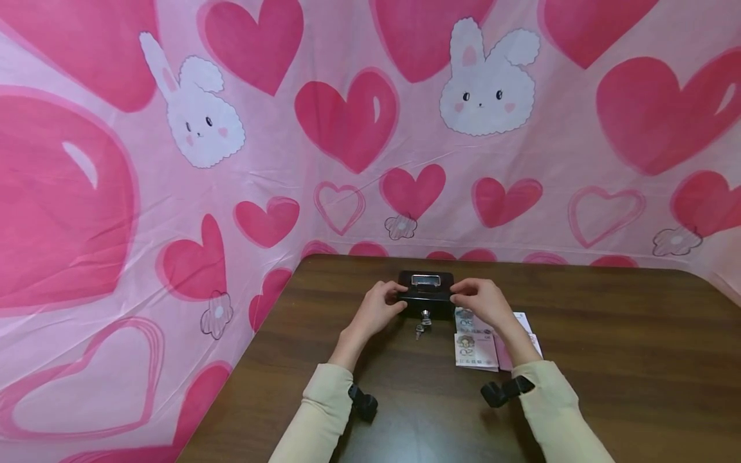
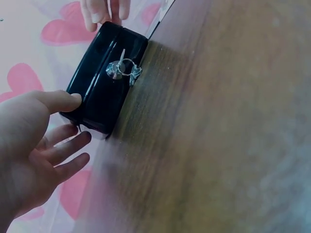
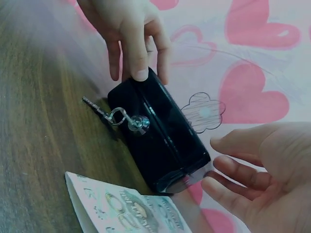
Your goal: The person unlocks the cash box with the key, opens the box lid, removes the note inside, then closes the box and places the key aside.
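Observation:
A small black cash box (image 1: 425, 299) with a silver lid handle (image 1: 426, 280) stands on the table, its lid down. Its front lock (image 2: 115, 70) has a key in it, and more keys (image 1: 420, 330) dangle from a ring. My left hand (image 1: 379, 310) holds the box's left end, thumb on the front edge of the lid and fingers around the side. At the opposite end is my right hand (image 3: 260, 170), fingertips right by the side and thumb held off the lid corner in the right wrist view.
Banknotes (image 1: 476, 350) lie in piles on the brown wooden table (image 1: 625, 360), just right of the box and partly under my right forearm. Behind the table hangs a pink cloth (image 1: 428, 148) printed with hearts and rabbits. Each wrist wears a black camera strap (image 1: 509, 390).

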`<action>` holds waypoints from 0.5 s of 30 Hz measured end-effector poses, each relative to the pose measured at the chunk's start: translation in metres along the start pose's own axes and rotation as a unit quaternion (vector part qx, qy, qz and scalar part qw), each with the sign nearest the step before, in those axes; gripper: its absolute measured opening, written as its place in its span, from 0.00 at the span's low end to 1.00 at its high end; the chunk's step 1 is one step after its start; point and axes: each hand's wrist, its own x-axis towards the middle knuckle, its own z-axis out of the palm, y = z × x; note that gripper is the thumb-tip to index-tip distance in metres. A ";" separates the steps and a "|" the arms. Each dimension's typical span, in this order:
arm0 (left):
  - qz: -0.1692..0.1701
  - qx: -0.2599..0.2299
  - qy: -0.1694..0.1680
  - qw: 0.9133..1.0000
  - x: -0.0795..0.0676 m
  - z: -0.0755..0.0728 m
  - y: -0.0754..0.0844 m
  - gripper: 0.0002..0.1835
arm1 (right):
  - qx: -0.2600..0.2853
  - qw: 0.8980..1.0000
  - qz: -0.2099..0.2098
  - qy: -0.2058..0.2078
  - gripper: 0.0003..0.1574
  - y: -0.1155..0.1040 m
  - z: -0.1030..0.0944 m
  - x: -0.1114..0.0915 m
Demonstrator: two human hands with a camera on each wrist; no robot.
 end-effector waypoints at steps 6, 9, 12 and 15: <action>-0.006 -0.007 -0.007 1.000 -0.001 0.000 -0.004 0.16 | -0.013 1.000 -0.027 0.000 0.17 -0.007 -0.001 -0.003; -0.006 -0.012 -0.008 1.000 -0.002 0.000 -0.005 0.16 | -0.015 0.999 -0.033 -0.014 0.15 -0.010 0.001 -0.004; -0.007 -0.014 -0.012 1.000 -0.002 0.000 -0.005 0.16 | -0.004 0.998 -0.034 -0.045 0.13 -0.013 0.005 -0.005; -0.005 -0.019 -0.015 1.000 -0.001 0.000 -0.004 0.16 | 0.004 0.996 -0.037 -0.077 0.12 -0.016 0.009 -0.005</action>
